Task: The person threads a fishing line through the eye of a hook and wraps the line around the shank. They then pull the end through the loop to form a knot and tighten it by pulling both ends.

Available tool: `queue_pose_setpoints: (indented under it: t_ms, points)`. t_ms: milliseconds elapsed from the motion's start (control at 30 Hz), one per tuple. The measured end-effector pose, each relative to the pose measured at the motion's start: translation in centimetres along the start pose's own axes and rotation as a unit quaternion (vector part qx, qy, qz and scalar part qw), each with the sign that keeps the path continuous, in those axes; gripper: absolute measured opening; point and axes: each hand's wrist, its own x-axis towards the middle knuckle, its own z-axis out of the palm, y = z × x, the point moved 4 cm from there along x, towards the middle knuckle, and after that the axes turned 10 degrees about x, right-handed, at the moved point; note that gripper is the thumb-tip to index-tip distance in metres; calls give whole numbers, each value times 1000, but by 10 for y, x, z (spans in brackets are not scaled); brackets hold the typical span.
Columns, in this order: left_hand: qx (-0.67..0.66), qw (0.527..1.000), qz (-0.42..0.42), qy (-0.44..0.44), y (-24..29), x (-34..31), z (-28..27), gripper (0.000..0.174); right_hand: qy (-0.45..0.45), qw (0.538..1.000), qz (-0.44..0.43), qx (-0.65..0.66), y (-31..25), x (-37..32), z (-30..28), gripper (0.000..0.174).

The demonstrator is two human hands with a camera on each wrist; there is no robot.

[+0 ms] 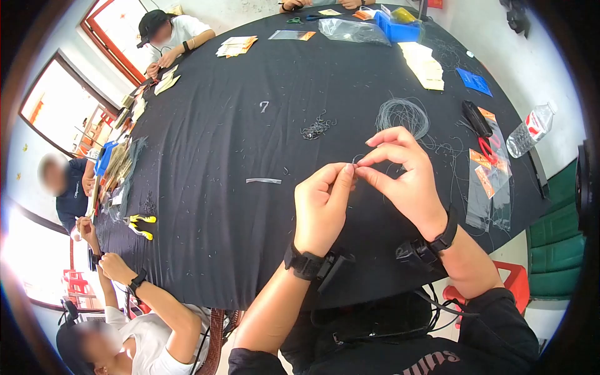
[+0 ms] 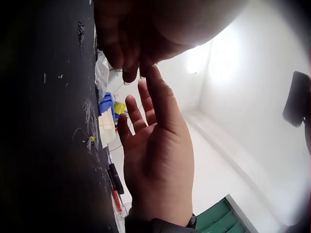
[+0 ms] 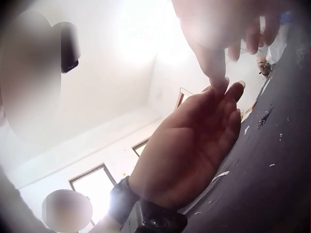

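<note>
My left hand (image 1: 322, 203) and right hand (image 1: 403, 178) meet fingertip to fingertip above the black-covered table. Thumb and forefinger of each pinch a thin fishing line (image 1: 357, 159), a small loop of which stands up at the fingertips. Whatever else lies between the fingertips is hidden by them. Seen from the left wrist, the right hand (image 2: 158, 150) has its other fingers spread loosely. From the right wrist, the left hand (image 3: 187, 145) shows its fingers folded in. A pile of small dark fish hooks (image 1: 317, 128) lies beyond the hands, near a coil of line (image 1: 403, 119).
A short clear strip (image 1: 263, 181) and a single hook (image 1: 286, 170) lie left of the hands. Red scissors (image 1: 487, 150), a black case (image 1: 477, 119) and a water bottle (image 1: 531, 129) are at right. Yellow-handled pliers (image 1: 141, 225) lie left. Other people sit around the table.
</note>
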Motion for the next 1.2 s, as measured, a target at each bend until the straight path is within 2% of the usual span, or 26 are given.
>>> queue_pose_setpoints:
  t_ms: [67, 167, 267, 367, 467, 567, 667, 767, 1067, 1200]
  points:
    - [46, 999, 22, 8, 2, 0, -1, 22, -2, 1000, -2, -1, 2, -1, 1, 15]
    - [109, 988, 96, 44, 9, 0, -1, 13, -17, 998, 58, 15, 0, -2, 0, 13]
    - [118, 989, 85, 32, 11, 0, -1, 12, -39, 995, 80, 38, 8, -3, 1, 11]
    - [169, 969, 169, 58, 10, 3, -3, 13, -64, 978, 167, 104, 16, -4, 1, 10]
    - [170, 979, 113, 21, 18, 2, -8, 18, -82, 957, 226, 164, 18, -4, 2, 11]
    - [67, 997, 4, -26, 10, 2, -6, 19, -97, 938, 247, 222, 22, -8, 5, 12]
    - [-29, 997, -34, -55, 5, 3, -6, 20, -101, 918, 275, 267, 22, -10, 7, 13]
    - [-62, 995, -30, -67, 4, 3, -6, 20, -102, 915, 278, 273, 23, -11, 7, 13]
    - [-41, 995, -36, -82, 7, 3, -9, 20, -113, 913, 275, 279, 19, -10, 5, 10]
    - [-54, 994, -40, -85, 6, 2, -10, 20, -114, 947, 206, 218, 12, -5, 4, 9]
